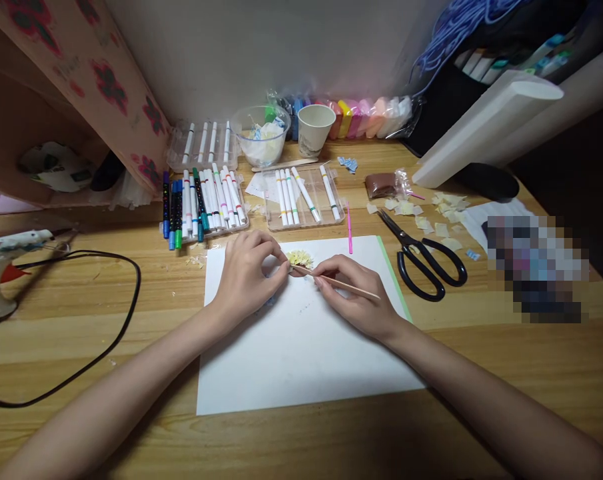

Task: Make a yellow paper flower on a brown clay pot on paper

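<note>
On a white sheet of paper (261, 373) lies a small craft piece with pale yellow ruffled bits (299, 257) along its top and a brown part (297, 272) below. My right hand (354, 293) pinches a thin wooden stick (351, 287) like a pen, its tip touching the brown part. From the left, my left hand (254, 270) meets the piece with thumb and forefinger closed together at its edge. Whatever sits between those fingertips is hidden. Some blue shows under the left hand. A pink plastic stick (350, 228) lies just beyond the paper.
Black-handled scissors (424, 260) lie right of the paper, near pale yellow scraps (448, 207) and a brown clay pack (381, 185). Behind are marker cases (304, 200), a paper cup (315, 130) and a clear bowl (262, 143). A glue gun (1, 273) with its cord stands left.
</note>
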A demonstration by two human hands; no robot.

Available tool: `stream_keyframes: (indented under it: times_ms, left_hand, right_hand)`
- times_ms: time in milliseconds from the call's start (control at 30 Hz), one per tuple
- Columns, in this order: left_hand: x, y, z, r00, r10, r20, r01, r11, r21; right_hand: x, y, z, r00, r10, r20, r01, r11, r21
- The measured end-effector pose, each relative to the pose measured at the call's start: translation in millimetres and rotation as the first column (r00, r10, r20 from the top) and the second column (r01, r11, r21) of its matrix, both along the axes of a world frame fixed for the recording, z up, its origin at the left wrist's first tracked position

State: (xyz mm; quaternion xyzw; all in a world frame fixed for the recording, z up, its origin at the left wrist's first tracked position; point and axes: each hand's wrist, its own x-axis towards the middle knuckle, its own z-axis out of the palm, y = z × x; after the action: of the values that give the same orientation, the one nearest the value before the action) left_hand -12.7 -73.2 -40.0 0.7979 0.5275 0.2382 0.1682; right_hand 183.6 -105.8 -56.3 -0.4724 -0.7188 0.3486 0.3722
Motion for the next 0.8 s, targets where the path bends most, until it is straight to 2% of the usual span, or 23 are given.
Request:
stream_keyframes:
  times_ms: [233, 467, 667, 800]
  left_hand:
    - [0, 0, -0.6, 1.0, 0.006, -0.005, -0.006, 1.0, -0.009]
    - [-9, 13, -2.4, 0.99, 0.137, 0.019, -0.137, 0.99, 0.028]
    - [-14, 20, -11.9, 0.985, 0.136, 0.109, -0.128, 0.989, -0.079]
    - [-15, 21, -13.4, 0.98, 0.155, 0.122, -0.142, 0.984, -0.107]
  right_hand:
    - [0, 0, -0.6, 1.0, 0.0, 0.026, -0.001, 0.999, 0.034]
    - [-2, 0, 0.5, 0.999, -0.024, 0.048, 0.022, 0.998, 0.054]
    - [-6, 3, 4.2, 0.997, -0.072, 0.04, 0.073, 0.997, -0.02]
    - [-13, 10, 13.2, 0.999, -0.048, 0.01, 0.049, 0.994, -0.101]
